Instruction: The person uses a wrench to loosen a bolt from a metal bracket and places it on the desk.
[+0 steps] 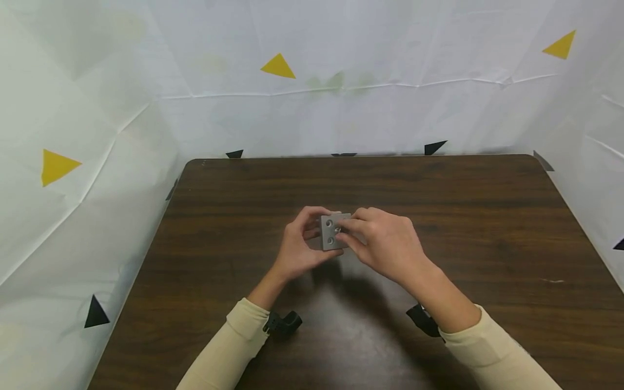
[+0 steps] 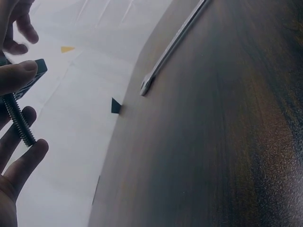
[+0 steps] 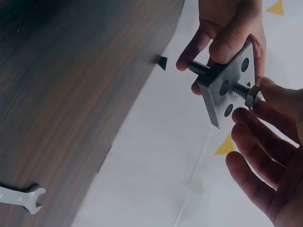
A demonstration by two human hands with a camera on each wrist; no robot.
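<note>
The grey metal plate (image 3: 226, 86) is held in the air above the desk (image 1: 439, 216), in the upper right of the right wrist view, with a bolt (image 3: 239, 89) passing through one hole, its long axis square to the plate face. The left hand (image 3: 227, 33) grips the plate by its upper edge. The right hand (image 3: 270, 156), lower right and nearer the threaded end, pinches the nut (image 3: 253, 96) there.

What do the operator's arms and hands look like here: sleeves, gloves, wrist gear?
Both hands are bare, no gloves or rings visible. The left hand and right hand come out of long cream sleeves with plain cuffs pushed partway up the forearms. A small black mount sits under the left wrist and another under the right. No cables or markings show.
</note>
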